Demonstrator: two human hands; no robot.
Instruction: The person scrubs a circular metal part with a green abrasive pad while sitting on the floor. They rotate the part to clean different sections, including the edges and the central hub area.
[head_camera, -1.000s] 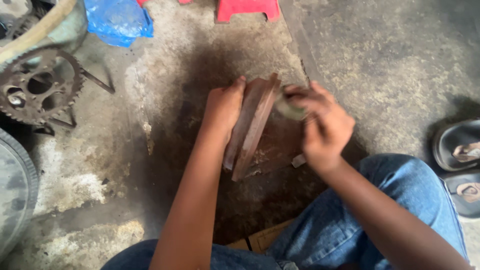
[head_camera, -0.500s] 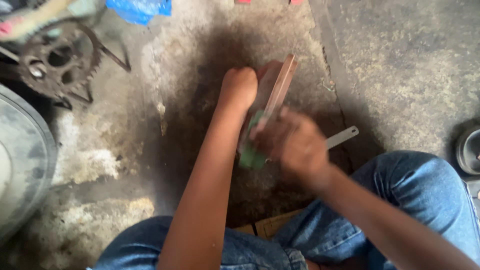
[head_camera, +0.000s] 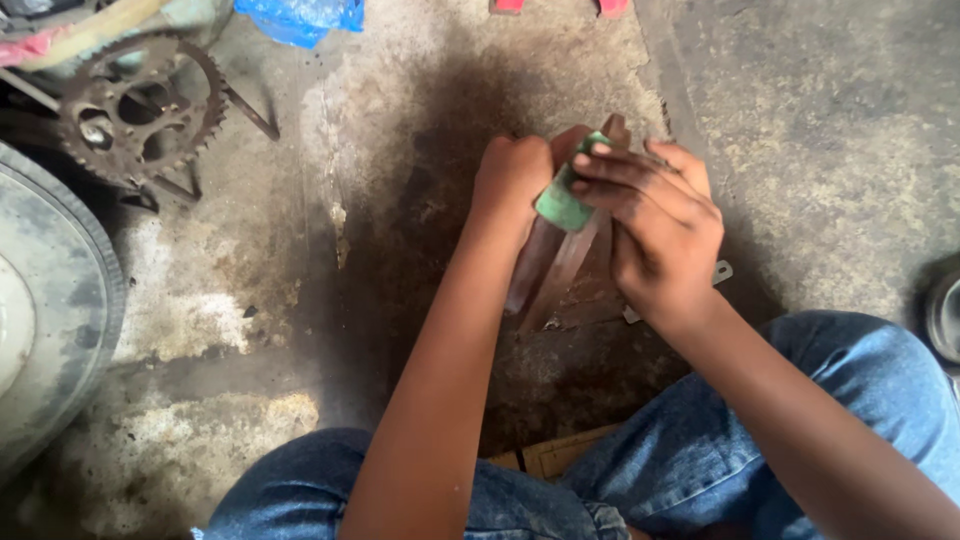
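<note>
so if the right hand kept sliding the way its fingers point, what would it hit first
Probably the left hand. The right hand presses a green pad on the rusty metal piece, fingers pointing left toward those knuckles; depth is unclear.

Green pad now higher on plate

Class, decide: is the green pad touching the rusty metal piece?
Touching. The head view shows the right hand pressing the green pad against the rusty metal piece.
</note>
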